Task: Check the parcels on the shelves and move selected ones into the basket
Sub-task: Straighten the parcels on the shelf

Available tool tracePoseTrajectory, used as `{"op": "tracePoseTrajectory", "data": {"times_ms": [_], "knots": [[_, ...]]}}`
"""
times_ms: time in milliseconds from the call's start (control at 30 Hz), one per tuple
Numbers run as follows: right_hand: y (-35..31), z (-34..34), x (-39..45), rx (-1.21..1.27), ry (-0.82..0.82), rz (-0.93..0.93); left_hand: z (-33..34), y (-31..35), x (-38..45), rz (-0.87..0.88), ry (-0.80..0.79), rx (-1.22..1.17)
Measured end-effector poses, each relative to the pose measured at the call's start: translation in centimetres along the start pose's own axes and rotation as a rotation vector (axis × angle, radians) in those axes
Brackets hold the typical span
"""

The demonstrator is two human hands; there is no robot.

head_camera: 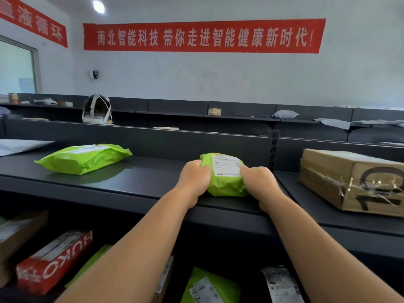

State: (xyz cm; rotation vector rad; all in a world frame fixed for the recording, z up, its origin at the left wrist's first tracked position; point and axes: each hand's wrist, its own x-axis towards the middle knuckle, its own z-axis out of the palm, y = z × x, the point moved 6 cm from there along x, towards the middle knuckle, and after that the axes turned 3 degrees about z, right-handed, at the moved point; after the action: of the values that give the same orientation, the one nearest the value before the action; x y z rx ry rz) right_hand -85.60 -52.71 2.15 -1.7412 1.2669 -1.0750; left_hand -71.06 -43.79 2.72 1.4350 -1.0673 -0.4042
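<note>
Clearly the checking step is in hand, with no basket in view. Largest is the dark top shelf (153, 178), which runs the width of the view and carries everything the hands are busy with. Off to the right of the fingers, well apart, sits a taped cardboard box (352, 180) with black marks on its side; far to the left of them lies a long green parcel (84, 158), and beyond that a white mailer (19, 145) at the shelf's end. Below the fingers, on the lower shelf, are a red box (54, 262) and more green and grey packets. Between the fingers rests the small green parcel (224, 174), on the shelf near its front edge, its white label (226, 166) turned up toward the camera. The left hand (193, 181) grips its left end, fingers curled onto the wrapping; the right hand (259, 182) pinches the right end beside the label, so both sets of fingers are clamped on the packet. Next, I judge, the label wants reading; if this one is chosen, a firm lift clear of the shelf and a turn toward the basket, wherever it stands.
</note>
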Motion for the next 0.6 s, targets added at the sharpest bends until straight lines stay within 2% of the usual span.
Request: {"op": "tracePoseTrajectory", "data": {"times_ms": [267,600], "knots": [[-0.3,-0.5,-1.0,0.244,-0.043,-0.118,-1.0,-0.4,-0.2,0.113,0.037,-0.385],[-1.0,-1.4,-1.8,0.477,-0.002,-0.238,-1.2,0.0,-0.6,0.175,0.062,-0.466]]}}
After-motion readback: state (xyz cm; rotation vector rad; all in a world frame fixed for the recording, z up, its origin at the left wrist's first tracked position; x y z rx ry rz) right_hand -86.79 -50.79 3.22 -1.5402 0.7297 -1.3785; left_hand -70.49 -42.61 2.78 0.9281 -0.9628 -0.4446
